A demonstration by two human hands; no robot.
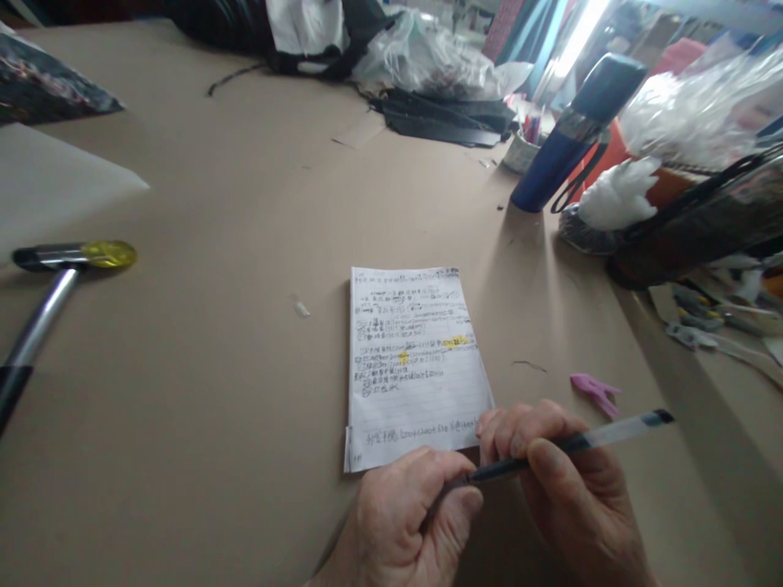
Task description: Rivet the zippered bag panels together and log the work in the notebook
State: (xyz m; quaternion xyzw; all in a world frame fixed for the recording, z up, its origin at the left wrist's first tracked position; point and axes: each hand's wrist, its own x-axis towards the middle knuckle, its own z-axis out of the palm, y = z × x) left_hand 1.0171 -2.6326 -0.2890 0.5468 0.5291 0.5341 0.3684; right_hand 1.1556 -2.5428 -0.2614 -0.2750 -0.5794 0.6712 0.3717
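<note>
My left hand [407,509] and my right hand [578,481] are both closed on one pen [621,432], in front of me at the bottom right. The pen lies slantwise, its clear barrel and black end pointing right. Its dark left end runs into my left fist, where fingers hide it, so I cannot tell whether a cap is on it. My right thumb and fingers pinch the middle. Just beyond lies a small stack of lined paper [409,412] covered in handwriting, with two yellow highlighted spots. My right fingertips are at its lower right corner.
A pink clip [594,395] lies right of the paper. A hammer with a yellow face [110,254] rests at the left. A blue bottle [554,159] stands at the right, near a dark cylindrical case [691,216]. Black strips [440,118] and a clear plastic bag [434,57] sit at the back.
</note>
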